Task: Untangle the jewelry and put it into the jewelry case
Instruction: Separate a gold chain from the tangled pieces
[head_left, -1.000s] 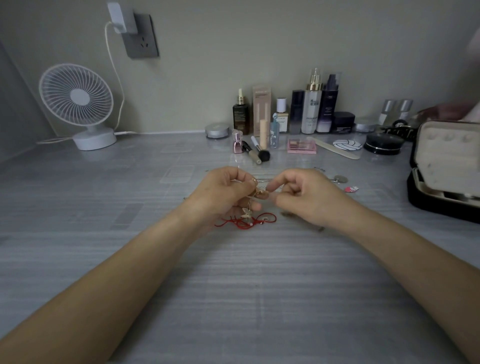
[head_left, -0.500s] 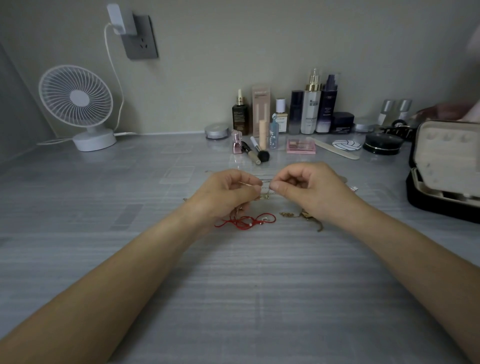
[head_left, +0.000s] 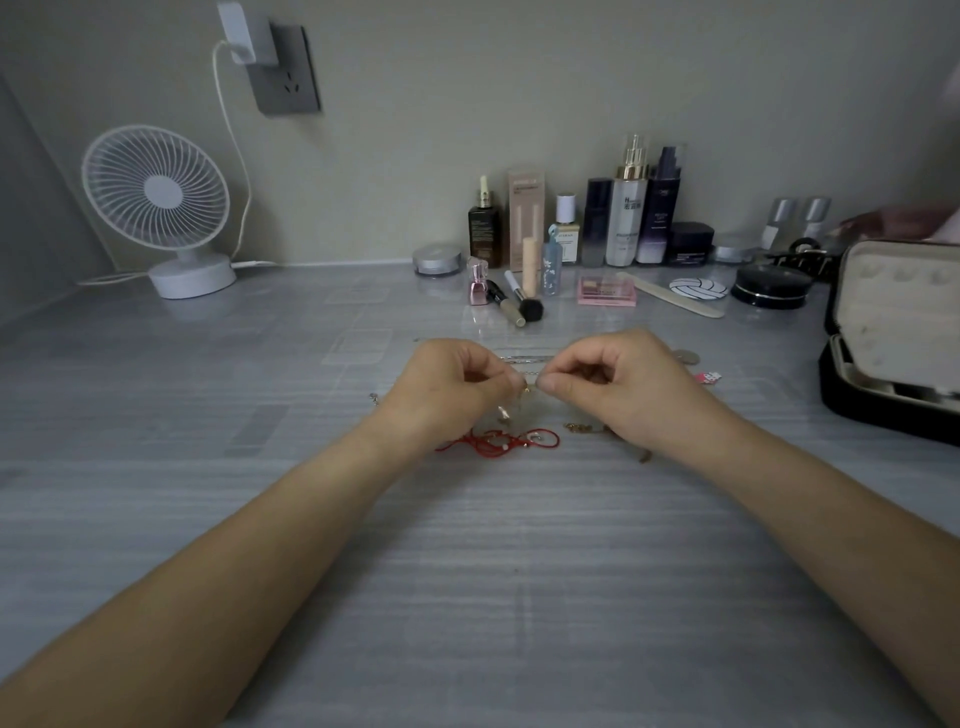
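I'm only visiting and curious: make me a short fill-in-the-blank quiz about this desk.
1. The black jewelry case with cream lining has its lid ____.
2. The left hand and the right hand pinch a fine metal chain; the hand nearer the case is the ____ one.
3. The cord bracelet on the grey striped table is ____.
4. The white round desk fan stands on the person's ____ side.
Missing words: open; right; red; left.
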